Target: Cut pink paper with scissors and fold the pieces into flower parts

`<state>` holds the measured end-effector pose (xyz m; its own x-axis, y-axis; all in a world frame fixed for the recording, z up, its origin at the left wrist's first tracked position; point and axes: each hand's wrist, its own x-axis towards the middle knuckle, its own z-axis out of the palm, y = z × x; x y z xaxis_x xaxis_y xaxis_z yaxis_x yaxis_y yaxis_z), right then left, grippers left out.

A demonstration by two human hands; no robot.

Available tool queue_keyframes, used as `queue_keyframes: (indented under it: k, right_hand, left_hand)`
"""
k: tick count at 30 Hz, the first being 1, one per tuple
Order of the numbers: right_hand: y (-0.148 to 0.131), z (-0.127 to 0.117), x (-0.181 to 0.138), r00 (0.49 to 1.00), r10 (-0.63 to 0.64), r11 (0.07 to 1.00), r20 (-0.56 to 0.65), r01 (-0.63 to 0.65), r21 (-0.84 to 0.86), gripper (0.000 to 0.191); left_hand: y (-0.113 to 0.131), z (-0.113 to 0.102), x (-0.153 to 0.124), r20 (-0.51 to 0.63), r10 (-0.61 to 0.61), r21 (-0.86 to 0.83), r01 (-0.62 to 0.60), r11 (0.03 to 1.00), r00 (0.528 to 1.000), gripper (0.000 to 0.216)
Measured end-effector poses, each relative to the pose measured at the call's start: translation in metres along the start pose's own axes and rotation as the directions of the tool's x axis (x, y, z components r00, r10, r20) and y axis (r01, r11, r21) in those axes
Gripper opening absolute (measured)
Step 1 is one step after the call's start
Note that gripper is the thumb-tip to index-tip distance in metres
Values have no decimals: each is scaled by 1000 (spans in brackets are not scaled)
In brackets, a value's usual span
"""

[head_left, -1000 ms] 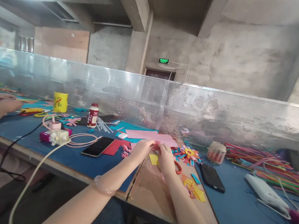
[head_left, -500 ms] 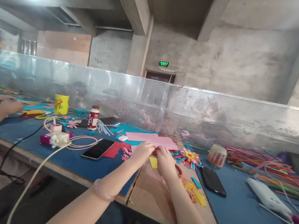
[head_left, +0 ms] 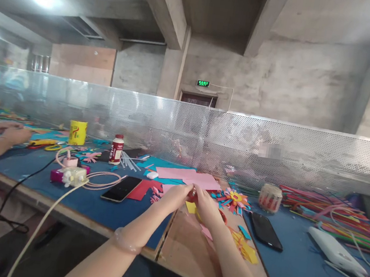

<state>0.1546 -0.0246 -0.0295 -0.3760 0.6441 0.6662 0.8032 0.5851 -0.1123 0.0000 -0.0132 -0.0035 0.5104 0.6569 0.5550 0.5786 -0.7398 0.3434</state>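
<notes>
My left hand (head_left: 180, 194) and my right hand (head_left: 205, 202) meet over the wooden board, fingers closed and fingertips together. Between them is something small and reddish that I cannot make out. Just beyond the fingers lie pink paper sheets (head_left: 204, 180). A yellow paper square (head_left: 191, 207) rests below the hands. Scissors with orange-red handles (head_left: 222, 216) are partly hidden by my right hand and wrist. To the right sits a multicoloured paper flower (head_left: 235, 199), with yellow paper pieces (head_left: 246, 249) nearer me.
Phones lie left (head_left: 121, 188) and right (head_left: 266, 231). A red-capped bottle (head_left: 116, 150), yellow tin (head_left: 78, 133), cables and a power strip (head_left: 69, 174) are on the left. A jar (head_left: 269, 198) and coloured strips (head_left: 319, 212) lie right. Another person's hands (head_left: 15, 134) work far left. A perforated metal screen (head_left: 140, 114) runs behind.
My fingertips have drawn closer together, and both hands have bent inward around the small thing. The view has tilted up slightly. The other person's hands have shifted a little.
</notes>
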Motion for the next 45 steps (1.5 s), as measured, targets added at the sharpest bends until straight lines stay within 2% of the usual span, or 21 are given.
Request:
queue_keyframes:
  k: [3, 6, 10, 13, 16, 19, 22, 25, 29, 33, 36, 38, 43, 45]
  right_hand:
    - [4, 4, -1, 1000, 1, 998, -24, 1, 69, 59]
    - [6, 8, 1, 995, -9, 987, -96, 24, 158, 58]
    - [4, 10, 4, 972, 109, 968, -207, -56, 245, 46]
    - [1, 11, 4, 950, 203, 944, -236, -125, 305, 40]
    - [-1, 11, 5, 938, 260, 912, -232, -159, 379, 39]
    - [-4, 8, 6, 921, 311, 871, -233, -179, 457, 38]
    - [-6, 3, 8, 910, 357, 813, -213, -190, 550, 35]
    - [-5, 2, 8, 902, 390, 763, -188, -202, 614, 31]
    - [0, 6, 8, 901, 407, 739, -150, -228, 633, 30]
    - [2, 5, 9, 907, 420, 692, -40, -292, 660, 27]
    - [1, 4, 9, 916, 400, 700, 18, -319, 639, 20]
    - [0, 3, 9, 915, 403, 690, 40, -332, 643, 18]
    - [-4, 5, 9, 899, 428, 567, 88, -343, 748, 19]
    - [-6, 4, 8, 900, 432, 600, 50, -329, 729, 18]
  left_hand:
    - [-2, 1, 0, -1, -12, -7, 12, 1000, 1000, 32]
    - [-4, 1, 2, -55, -4, -48, 2, 999, 998, 31]
    - [-4, 1, 5, -160, -89, -156, 64, 986, 983, 18]
    - [-2, 1, 6, -203, -156, -246, 104, 964, 967, 14]
    - [-3, 3, 6, -209, -224, -325, 148, 934, 952, 18]
    - [-5, 5, 7, -168, -296, -417, 204, 886, 940, 26]
    - [-9, 6, 8, -97, -378, -524, 276, 806, 921, 34]
    - [-12, 5, 8, -75, -412, -580, 296, 759, 908, 38]
    - [-12, 4, 8, -83, -392, -562, 282, 778, 916, 40]
    - [-9, 2, 7, -79, -361, -527, 269, 806, 929, 44]
    - [-7, 2, 7, -89, -332, -526, 238, 816, 939, 44]
    - [-9, 3, 7, -98, -335, -518, 240, 821, 937, 43]
    - [-20, 11, 8, -92, -324, -491, 241, 837, 941, 38]
    - [-24, 14, 8, -89, -303, -476, 226, 850, 949, 38]
